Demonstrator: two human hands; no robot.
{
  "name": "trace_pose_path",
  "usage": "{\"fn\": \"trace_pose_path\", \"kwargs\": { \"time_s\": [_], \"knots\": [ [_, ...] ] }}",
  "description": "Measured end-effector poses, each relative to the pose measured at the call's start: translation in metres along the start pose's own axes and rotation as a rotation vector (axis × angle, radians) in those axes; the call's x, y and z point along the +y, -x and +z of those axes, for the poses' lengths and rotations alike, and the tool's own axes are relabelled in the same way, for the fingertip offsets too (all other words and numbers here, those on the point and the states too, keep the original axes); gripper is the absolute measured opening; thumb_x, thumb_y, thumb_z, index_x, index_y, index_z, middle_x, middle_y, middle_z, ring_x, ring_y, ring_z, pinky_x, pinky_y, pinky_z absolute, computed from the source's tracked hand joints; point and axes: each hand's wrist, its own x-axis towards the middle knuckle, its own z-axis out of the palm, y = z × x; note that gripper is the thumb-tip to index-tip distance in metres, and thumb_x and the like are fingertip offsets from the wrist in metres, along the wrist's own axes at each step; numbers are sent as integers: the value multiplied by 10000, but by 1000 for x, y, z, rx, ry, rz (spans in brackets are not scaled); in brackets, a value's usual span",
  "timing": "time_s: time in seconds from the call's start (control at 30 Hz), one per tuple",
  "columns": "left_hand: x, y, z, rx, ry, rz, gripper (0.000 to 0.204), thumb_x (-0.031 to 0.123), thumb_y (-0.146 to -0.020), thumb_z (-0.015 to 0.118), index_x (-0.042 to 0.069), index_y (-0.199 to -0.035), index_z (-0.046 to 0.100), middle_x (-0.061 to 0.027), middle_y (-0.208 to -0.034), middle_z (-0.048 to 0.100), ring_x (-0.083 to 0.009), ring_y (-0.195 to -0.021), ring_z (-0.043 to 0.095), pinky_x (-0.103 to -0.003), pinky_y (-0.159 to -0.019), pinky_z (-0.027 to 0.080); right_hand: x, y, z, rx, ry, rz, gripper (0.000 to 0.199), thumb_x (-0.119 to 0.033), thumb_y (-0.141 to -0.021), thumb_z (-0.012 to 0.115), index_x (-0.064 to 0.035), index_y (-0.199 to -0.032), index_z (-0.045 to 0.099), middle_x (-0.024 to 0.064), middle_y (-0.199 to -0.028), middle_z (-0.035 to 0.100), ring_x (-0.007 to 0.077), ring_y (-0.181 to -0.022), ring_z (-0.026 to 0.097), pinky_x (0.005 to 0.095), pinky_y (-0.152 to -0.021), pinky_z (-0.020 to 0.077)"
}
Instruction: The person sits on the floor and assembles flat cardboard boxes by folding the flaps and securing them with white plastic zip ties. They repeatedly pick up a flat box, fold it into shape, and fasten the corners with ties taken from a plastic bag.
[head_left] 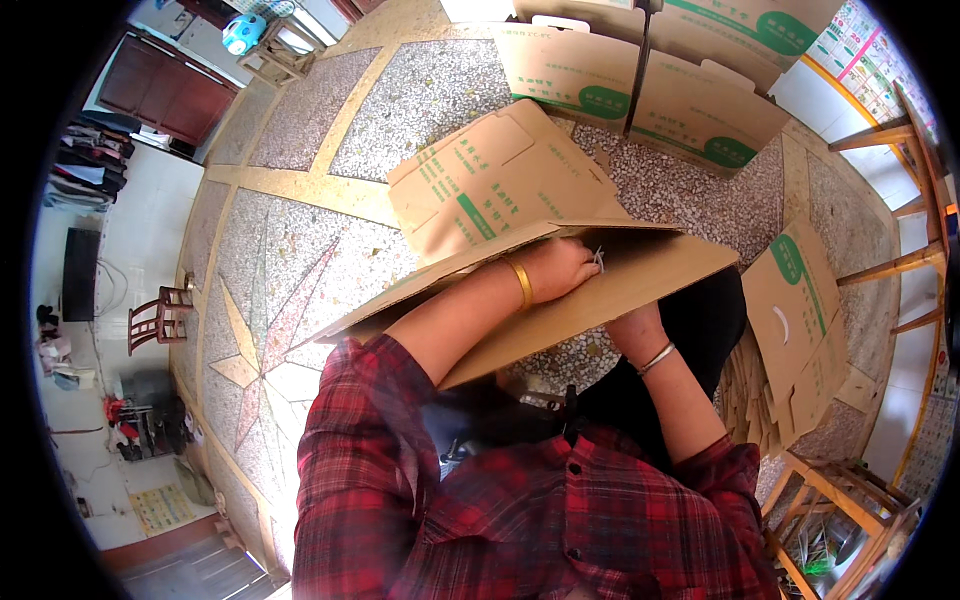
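Note:
A partly folded brown cardboard box (pixel 640 270) lies across my lap, its two panels parted toward me. My left hand (pixel 560 270), a gold bangle on its wrist, reaches between the panels. Its fingers are closed at a small pale, looped piece (pixel 598 260), too small to name. My right hand (pixel 636 330), with a silver bangle, is at the near panel's lower edge, and its fingers are hidden behind the cardboard. Just beyond the box, a flat printed carton (pixel 500 180) with green markings rests on the floor.
Several opened cartons (pixel 700 105) stand at the far right. Flattened cardboard (pixel 795 320) is stacked to my right, close to a wooden stool (pixel 840 500). A small wooden chair (pixel 160 318) stands by the left wall, and a stool (pixel 285 50) holds a blue object (pixel 243 34) at the far left.

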Motion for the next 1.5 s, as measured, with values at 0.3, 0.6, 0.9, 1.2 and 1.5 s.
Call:
{"fn": "trace_pose_path", "kwargs": {
  "time_s": [0.3, 0.6, 0.9, 1.2, 1.5],
  "knots": [
    [9, -5, 10, 173, -34, -107, 185, 226, -810, 534, 52, -777, 588, -151, -739, 602, -325, -694, 591, -408, -651, 474, 14, 13, 17, 54, -74, 15, 127, -70, -712, 579, -28, -831, 563, 162, -805, 560, 355, -795, 534, 426, -672, 426],
    [-14, 3, 40, 267, -166, 1, 140, 228, -766, 560, 97, -752, 604, -97, -763, 601, -297, -765, 576, -450, -862, 355, 13, 15, 40, 104, 67, -53, 194, -87, -706, 602, -32, -882, 538, 148, -870, 549, 340, -861, 517, 425, -722, 409],
    [-15, 19, 56, 182, -154, 34, 136, 212, -808, 544, 87, -809, 598, -102, -801, 591, -302, -776, 562, -425, -812, 402, -1, 30, -9, -621, -198, 293, 280, -113, -640, 647, -69, -907, 575, 124, -925, 562, 275, -861, 539, 379, -709, 438],
    [80, 56, -26, 360, -19, 229, 163, 205, -823, 546, 50, -841, 597, -147, -942, 564, -317, -917, 528, -416, -835, 405, -40, 72, -84, -123, -109, -229, 176, -216, -758, 612, -71, -856, 601, 79, -818, 594, 231, -759, 573, 372, -678, 454],
    [64, 36, 4, 367, 3, 206, 145, 201, -766, 597, 64, -806, 626, -126, -845, 593, -284, -817, 569, -400, -747, 447, -119, 7, -234, -519, -228, -309, 132, -200, -790, 570, -70, -807, 585, 106, -739, 564, 301, -682, 549, 371, -615, 453]
  ]
}}
